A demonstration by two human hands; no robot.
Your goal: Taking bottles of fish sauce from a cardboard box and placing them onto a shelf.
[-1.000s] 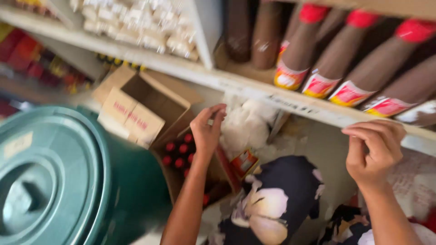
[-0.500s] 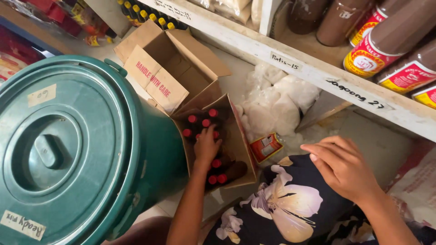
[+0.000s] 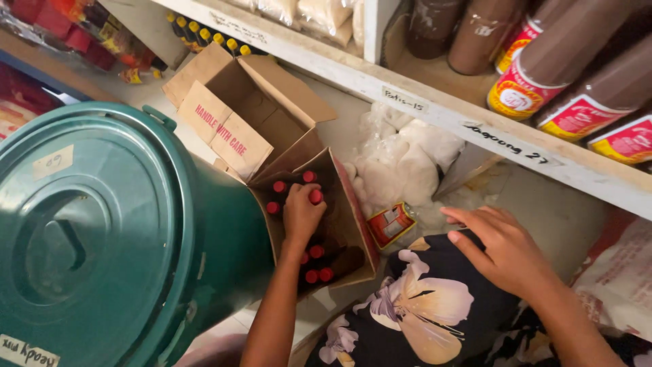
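Observation:
My left hand (image 3: 301,214) reaches down into an open cardboard box (image 3: 350,224) on the floor and closes on a dark bottle with a red cap (image 3: 316,196). More red-capped bottles (image 3: 319,274) stand in the box around it. My right hand (image 3: 506,248) rests with fingers spread on my knee, which is covered in dark flowered cloth (image 3: 421,306); it holds nothing.
A big green lidded bin (image 3: 102,238) stands at the left against the box. A second, empty open carton (image 3: 238,115) sits behind. White plastic bags (image 3: 401,160) and a small red packet (image 3: 389,224) lie under the wooden shelf (image 3: 435,109), which carries large brown sauce bottles (image 3: 564,61).
Both hands came down from the shelf edge. The left hand went into the box and onto a bottle. The right hand settled on my knee. The view tilted downward.

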